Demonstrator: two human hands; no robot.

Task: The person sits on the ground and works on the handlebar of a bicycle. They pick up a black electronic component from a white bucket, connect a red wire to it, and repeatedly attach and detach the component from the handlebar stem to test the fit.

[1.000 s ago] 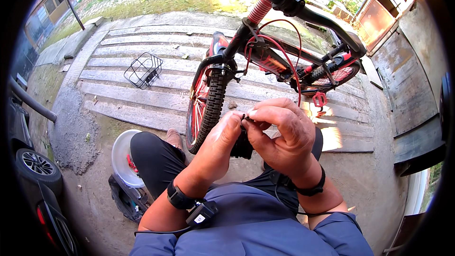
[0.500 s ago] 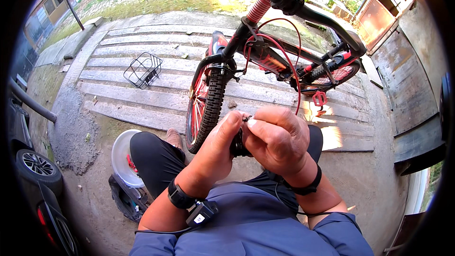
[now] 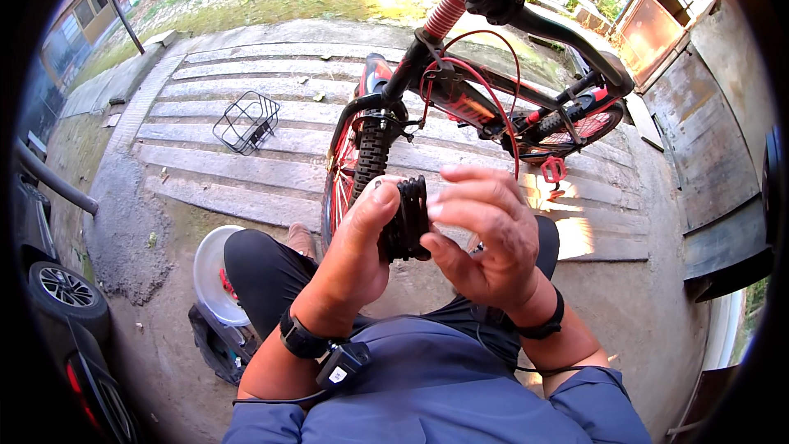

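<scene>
part held: black ribbed round part (image 3: 408, 218), prob. a stacked cog set, sits upright between both our hands, just in front of the bike's front tyre (image 3: 368, 166) and above our lap.
left hand (image 3: 355, 251): thumb + fingers clamped on the part's left face, thumb tip on its top edge.
right hand (image 3: 486, 234): fingers spread apart, only tips touching the part's right side; no real clamp there, we judge.
risk 1: part could slip off the right side, since grip is mostly one-handed; a drop would land on concrete or on our knee.
risk 2: ribs/teeth could nip a fingertip if we squeeze or twist hard.
risk 3: red cable (image 3: 493, 99) loops just beyond the part, right of the tyre; lifting fwd could snag it.
risk 4: bike (image 3: 460, 99) close ahead; a bump at the tyre might tip it, we can't tell how it's propped.
room left of tyre: open slabs, wire basket (image 3: 246, 121) well apart.
room near side of tyre: tight; legs, white bowl (image 3: 209, 275) low left.
room right of tyre: frame + pedal (image 3: 552, 169) near, wooden wall past them.
</scene>
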